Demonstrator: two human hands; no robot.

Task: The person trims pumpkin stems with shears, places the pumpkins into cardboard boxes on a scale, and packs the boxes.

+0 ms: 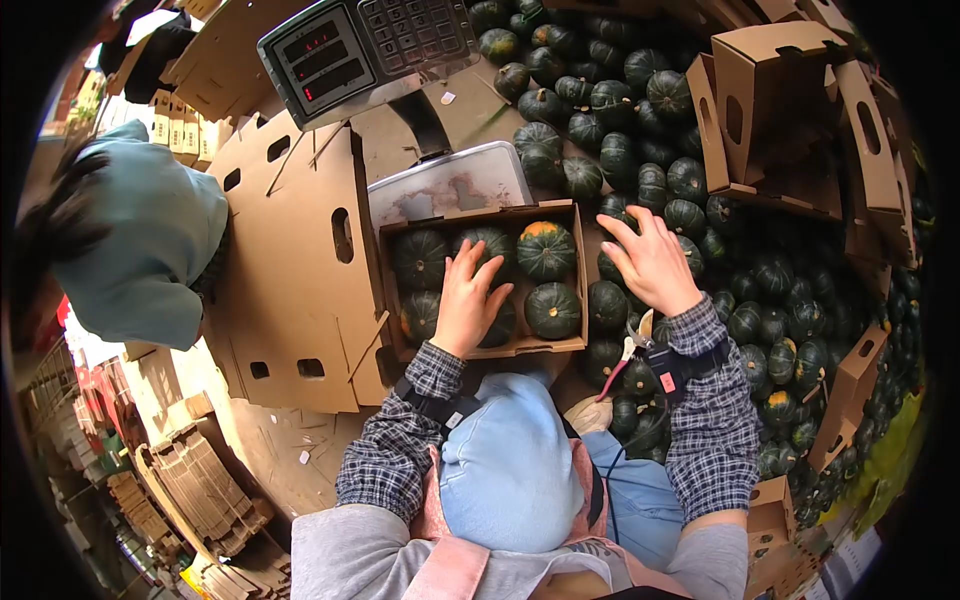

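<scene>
A cardboard box [480, 347] holds several dark green squashes, one of them a squash with an orange patch [545, 250]. Over the middle of the box, my left hand [468, 300] lies with fingers spread against a squash [490, 243]; its palm hides part of another below. My right hand [655, 262] is open beyond the box's right side, fingers apart above the loose squash pile [655, 130], with nothing visible in it. Pruning shears with a red handle [618, 366] hang by my right wrist, below the hand.
A scale with a metal platform [450, 185] and a display [325, 60] stands behind the box. Left of it is a large cardboard carton [285, 270], with a person in a light blue top [140, 240] beyond. Cardboard boxes [780, 110] rest among squashes at right.
</scene>
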